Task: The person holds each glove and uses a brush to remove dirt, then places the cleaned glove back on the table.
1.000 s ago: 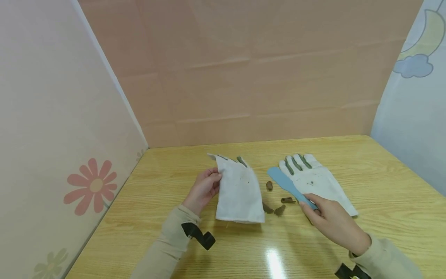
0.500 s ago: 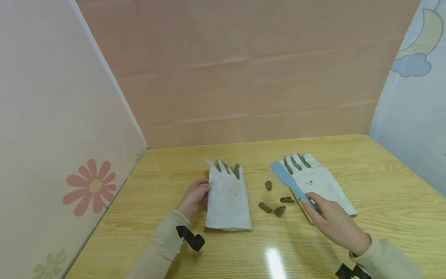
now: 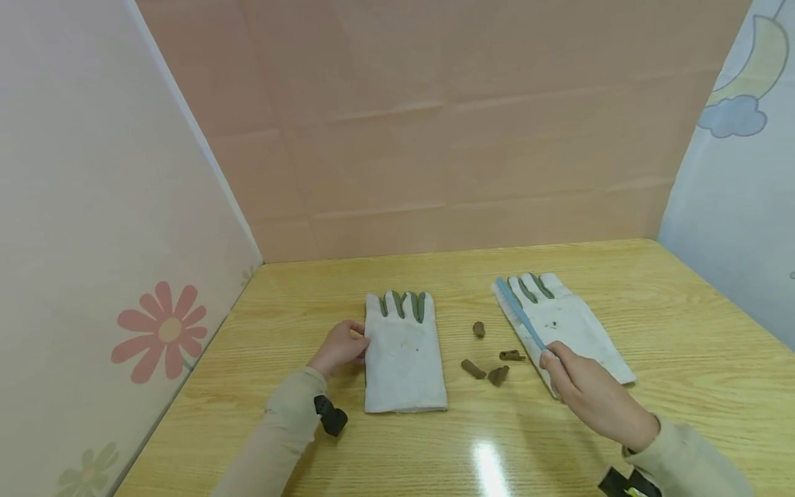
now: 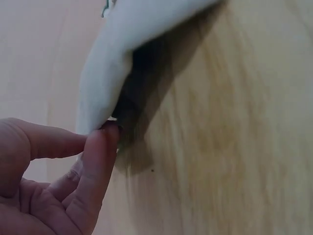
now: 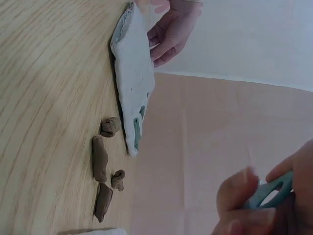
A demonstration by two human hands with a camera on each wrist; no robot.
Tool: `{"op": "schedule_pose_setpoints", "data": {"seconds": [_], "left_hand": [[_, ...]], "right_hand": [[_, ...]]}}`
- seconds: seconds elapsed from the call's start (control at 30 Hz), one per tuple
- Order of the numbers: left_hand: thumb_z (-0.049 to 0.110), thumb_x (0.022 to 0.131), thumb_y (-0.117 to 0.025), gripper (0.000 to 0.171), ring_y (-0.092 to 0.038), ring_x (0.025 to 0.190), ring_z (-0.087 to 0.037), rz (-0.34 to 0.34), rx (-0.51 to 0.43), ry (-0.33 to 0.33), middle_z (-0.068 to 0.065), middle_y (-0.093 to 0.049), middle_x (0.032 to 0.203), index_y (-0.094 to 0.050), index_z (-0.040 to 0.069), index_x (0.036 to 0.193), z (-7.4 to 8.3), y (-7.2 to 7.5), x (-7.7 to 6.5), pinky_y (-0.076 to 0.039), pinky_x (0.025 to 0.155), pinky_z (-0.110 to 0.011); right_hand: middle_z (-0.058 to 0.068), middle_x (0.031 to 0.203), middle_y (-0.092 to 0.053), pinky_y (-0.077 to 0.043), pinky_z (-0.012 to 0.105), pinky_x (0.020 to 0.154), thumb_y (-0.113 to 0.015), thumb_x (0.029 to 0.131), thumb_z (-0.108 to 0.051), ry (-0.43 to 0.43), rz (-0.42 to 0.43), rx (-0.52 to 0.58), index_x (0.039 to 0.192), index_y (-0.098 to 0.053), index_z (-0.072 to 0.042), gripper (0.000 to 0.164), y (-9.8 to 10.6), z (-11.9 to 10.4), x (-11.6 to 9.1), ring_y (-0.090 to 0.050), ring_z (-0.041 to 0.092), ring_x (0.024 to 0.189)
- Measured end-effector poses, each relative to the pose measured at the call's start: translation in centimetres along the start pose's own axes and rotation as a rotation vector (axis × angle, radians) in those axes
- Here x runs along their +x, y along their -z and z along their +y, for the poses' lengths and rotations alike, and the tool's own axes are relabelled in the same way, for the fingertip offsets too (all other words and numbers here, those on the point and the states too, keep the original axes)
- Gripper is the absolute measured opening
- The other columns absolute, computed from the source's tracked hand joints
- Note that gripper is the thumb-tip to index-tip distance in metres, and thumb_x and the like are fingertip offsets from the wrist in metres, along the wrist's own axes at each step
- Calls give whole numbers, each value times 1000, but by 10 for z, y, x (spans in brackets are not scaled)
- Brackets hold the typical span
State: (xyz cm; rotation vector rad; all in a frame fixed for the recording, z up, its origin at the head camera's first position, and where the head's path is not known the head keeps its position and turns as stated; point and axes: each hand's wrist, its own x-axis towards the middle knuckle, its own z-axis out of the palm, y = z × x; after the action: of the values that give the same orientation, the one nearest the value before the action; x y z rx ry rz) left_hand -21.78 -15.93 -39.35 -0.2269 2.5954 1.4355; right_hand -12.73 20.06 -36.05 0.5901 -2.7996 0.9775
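My left hand [image 3: 340, 347] pinches the left edge of a white work glove [image 3: 404, 366] with green strips between its fingers. In the left wrist view, thumb and index finger meet at the glove's edge [image 4: 105, 93], which is raised off the table there. My right hand [image 3: 596, 397] grips a blue spatula [image 3: 520, 314] by its handle, blade turned edge-on, over the left side of a second white glove [image 3: 584, 335]. In the right wrist view, the spatula's handle end [image 5: 274, 193] shows a hole. Small dark marks dot both gloves.
Several brown, clay-like pieces [image 3: 473, 369] lie on the wooden table [image 3: 248, 414] between the gloves. A pinkish-brown panel [image 3: 435, 138] stands along the back edge. Pale decorated walls [image 3: 74, 207] rise at both sides.
The left glove, lifted and tilted earlier, has come down to lie nearly flat, its cuff toward me. My left hand moved down and left with it. The spatula's blade has turned edge-on and shifted slightly right.
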Motion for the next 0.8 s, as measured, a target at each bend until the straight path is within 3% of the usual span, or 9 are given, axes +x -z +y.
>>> {"op": "schedule_pose_setpoints", "data": {"seconds": [0.23, 0.47, 0.67, 0.8], "left_hand": [[5, 88, -58, 25, -58, 60, -12, -4, 74, -32, -15, -62, 87, -52, -5, 110, -1, 4, -1, -54, 59, -25], [9, 90, -57, 25, -60, 60, -12, 16, 64, -16, -14, -64, 85, -53, -4, 111, -3, 5, 0, -54, 59, -25], [18, 92, -55, 27, -63, 70, -15, 45, 145, -35, -14, -67, 91, -54, -1, 112, -3, 5, -4, -52, 65, -27], [22, 93, -54, 31, -61, 85, -21, 77, 189, -75, -17, -64, 104, -53, 0, 114, 1, 5, -10, -49, 69, -31]], "right_hand": [[-6, 62, -50, -30, 22, 43, -23, 104, -18, -43, 41, 16, 86, -50, -6, 35, 5, 13, 3, -23, 2, 43], [-1, 62, -54, -30, 26, 45, -19, 104, -27, -150, 44, -49, 89, -57, -4, 47, 35, 41, 6, -27, 8, 43], [1, 54, -43, -28, 28, 43, -17, 103, -28, -239, 35, -129, 73, -52, -5, 51, 69, 79, 6, -28, 10, 42], [0, 54, -33, -24, 27, 46, -16, 103, -27, -267, -27, -207, 66, -41, -8, 48, 83, 110, 6, -25, 9, 46]]}}
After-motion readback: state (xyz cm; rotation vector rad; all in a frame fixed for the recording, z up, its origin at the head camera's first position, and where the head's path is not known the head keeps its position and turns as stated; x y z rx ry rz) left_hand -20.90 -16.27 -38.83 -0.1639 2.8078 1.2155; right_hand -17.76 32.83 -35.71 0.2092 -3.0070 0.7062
